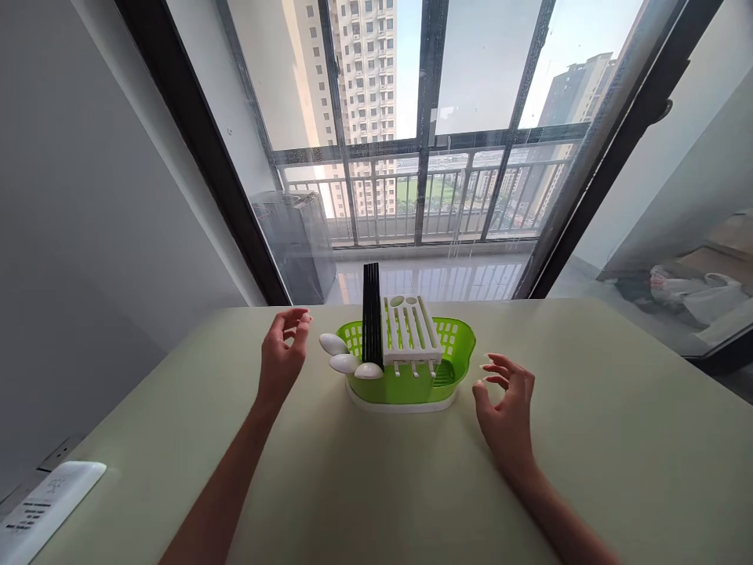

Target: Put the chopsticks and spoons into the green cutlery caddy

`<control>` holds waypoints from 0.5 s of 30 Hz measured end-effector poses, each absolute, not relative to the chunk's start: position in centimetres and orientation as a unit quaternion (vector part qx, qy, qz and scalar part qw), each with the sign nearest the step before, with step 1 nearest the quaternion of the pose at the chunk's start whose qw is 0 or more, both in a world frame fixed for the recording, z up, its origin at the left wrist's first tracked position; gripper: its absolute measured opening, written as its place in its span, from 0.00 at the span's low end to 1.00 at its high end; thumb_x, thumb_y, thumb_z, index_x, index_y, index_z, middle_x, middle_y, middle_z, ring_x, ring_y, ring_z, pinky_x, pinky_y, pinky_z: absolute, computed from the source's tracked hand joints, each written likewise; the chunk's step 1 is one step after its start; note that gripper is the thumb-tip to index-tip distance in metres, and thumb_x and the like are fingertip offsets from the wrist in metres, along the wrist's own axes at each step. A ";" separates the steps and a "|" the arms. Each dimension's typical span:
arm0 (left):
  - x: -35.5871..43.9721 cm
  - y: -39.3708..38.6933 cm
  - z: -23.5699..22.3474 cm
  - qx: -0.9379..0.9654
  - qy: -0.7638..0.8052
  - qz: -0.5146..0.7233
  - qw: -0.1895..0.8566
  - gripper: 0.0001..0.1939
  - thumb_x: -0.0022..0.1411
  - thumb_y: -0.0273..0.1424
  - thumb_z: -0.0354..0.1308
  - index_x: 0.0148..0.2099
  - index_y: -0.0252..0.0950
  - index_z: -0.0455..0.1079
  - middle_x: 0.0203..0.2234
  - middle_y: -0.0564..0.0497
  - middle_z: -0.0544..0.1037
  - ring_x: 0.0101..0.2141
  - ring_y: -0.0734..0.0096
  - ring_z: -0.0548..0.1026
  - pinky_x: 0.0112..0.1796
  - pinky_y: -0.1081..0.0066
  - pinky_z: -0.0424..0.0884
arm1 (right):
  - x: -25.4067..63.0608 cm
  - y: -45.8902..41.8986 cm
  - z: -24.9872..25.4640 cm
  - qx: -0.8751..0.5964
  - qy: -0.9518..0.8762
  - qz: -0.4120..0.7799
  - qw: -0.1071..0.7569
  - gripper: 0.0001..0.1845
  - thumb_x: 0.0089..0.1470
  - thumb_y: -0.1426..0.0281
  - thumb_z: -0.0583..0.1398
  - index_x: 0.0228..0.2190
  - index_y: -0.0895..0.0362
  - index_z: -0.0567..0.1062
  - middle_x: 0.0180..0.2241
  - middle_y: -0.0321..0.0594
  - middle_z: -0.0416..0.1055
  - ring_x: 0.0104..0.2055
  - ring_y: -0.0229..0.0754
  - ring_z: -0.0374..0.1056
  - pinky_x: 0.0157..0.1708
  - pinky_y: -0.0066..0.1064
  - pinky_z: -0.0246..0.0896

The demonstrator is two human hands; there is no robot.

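A green plastic cutlery basket (456,357) on a white base stands mid-table. A white slotted rack (410,329) lies across its top. A bundle of black chopsticks (372,314) stands upright in it, and three white spoons (347,362) stick out over its left rim. My left hand (283,357) hovers just left of the spoons, fingers curled loosely and apart, holding nothing. On the other side, my right hand (507,408) floats near the basket's right end, fingers spread and empty. Neither hand touches the basket.
The pale green table (617,439) runs to a large window with a balcony behind. A white remote-like device (44,506) lies at the table's near left corner. A grey wall rises on the left; bags lie on the floor to the right.
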State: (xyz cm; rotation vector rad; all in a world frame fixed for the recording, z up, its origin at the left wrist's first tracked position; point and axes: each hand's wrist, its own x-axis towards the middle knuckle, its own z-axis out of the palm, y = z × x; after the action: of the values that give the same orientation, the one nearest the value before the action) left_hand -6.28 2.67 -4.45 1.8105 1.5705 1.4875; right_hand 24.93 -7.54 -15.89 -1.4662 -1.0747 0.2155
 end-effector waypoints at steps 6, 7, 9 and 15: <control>-2.7 3.1 0.7 0.705 0.509 0.453 0.197 0.22 0.65 0.48 0.56 0.54 0.39 0.66 0.53 0.44 0.76 0.51 0.59 0.75 0.50 0.61 0.71 | 25.5 -6.9 -16.8 -0.654 -0.416 0.182 0.605 0.20 0.53 0.66 0.59 0.48 0.52 0.65 0.52 0.44 0.60 0.48 0.46 0.68 0.42 0.40 0.68; -2.1 3.4 1.0 0.717 0.509 0.425 0.216 0.25 0.64 0.49 0.57 0.56 0.39 0.64 0.55 0.43 0.74 0.53 0.58 0.74 0.51 0.60 0.71 | 25.5 -6.9 -16.8 -0.656 -0.412 0.190 0.604 0.20 0.53 0.66 0.59 0.48 0.52 0.65 0.51 0.43 0.60 0.48 0.46 0.68 0.43 0.40 0.68; -0.9 4.0 1.4 0.732 0.516 0.367 0.253 0.33 0.61 0.51 0.60 0.61 0.39 0.59 0.58 0.39 0.71 0.56 0.54 0.72 0.53 0.58 0.71 | 25.5 -6.8 -16.9 -0.657 -0.409 0.195 0.603 0.20 0.52 0.67 0.59 0.48 0.52 0.65 0.51 0.43 0.60 0.49 0.46 0.67 0.45 0.40 0.68; 1.1 5.4 2.2 0.740 0.551 0.250 0.293 0.50 0.56 0.54 0.63 0.70 0.39 0.45 0.62 0.33 0.67 0.59 0.46 0.69 0.53 0.55 0.70 | 25.4 -6.7 -16.7 -0.655 -0.411 0.194 0.603 0.19 0.52 0.67 0.58 0.46 0.53 0.65 0.51 0.44 0.60 0.48 0.46 0.67 0.46 0.41 0.68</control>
State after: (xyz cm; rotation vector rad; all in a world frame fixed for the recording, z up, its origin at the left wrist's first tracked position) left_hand 1.08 5.39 2.22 1.9724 1.4688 0.6657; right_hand 25.37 -6.70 -16.72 -1.5168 -0.9524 0.4492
